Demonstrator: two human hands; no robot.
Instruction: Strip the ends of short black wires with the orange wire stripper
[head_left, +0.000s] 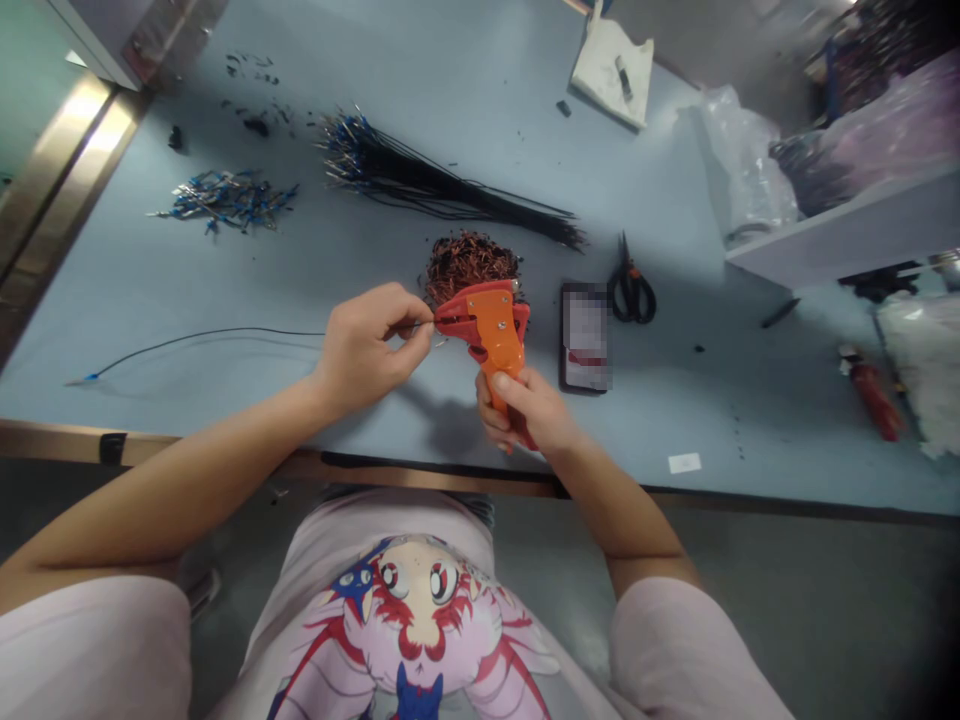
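Between thumb and fingers my left hand (375, 345) pinches a thin black wire (225, 330), whose blue-tipped end lies far to the left on the table. The wire's other end is at the jaws of an orange and red wire stripper (495, 320). My right hand (525, 408) is wrapped round the stripper's handles. Just behind the tool lies a heap of copper-coloured and black scraps (472, 262). Beyond it a bundle of black wires (450, 190) with blue and metal ends stretches across the table.
Short blue-ended pieces (229, 200) lie at the left, with black bits behind. A phone (585, 337) and black scissors (632, 290) are right of the tool. A white bag (615, 70) lies at the back; a shelf (840, 225) with plastic bags stands right.
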